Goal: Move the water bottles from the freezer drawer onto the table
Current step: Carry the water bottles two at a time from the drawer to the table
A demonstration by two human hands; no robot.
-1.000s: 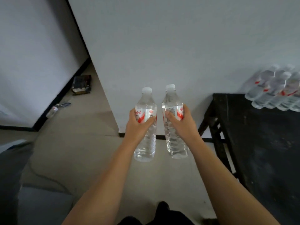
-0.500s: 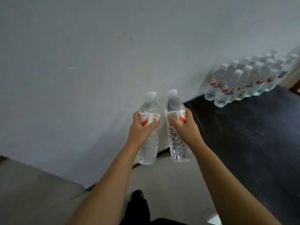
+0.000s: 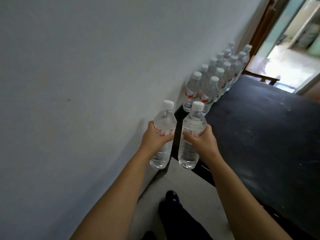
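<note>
My left hand (image 3: 155,138) grips a clear water bottle (image 3: 163,122) with a white cap and red label around its middle. My right hand (image 3: 201,142) grips a second bottle (image 3: 192,123) of the same kind. Both bottles are upright, side by side, in the air just off the near left corner of the dark table (image 3: 259,132). Several more bottles (image 3: 213,84) stand in rows on the table along the wall. The freezer drawer is out of view.
A white wall (image 3: 78,84) runs along the left, close to the bottles. Pale floor (image 3: 181,186) and my dark shoe (image 3: 171,196) lie below. An open doorway (image 3: 290,54) with bright light is at the far right, behind the table.
My view has swung right and I have come closer to the table. Both held bottles are now nearer the table's corner and the rows of standing bottles. My grips are unchanged.
</note>
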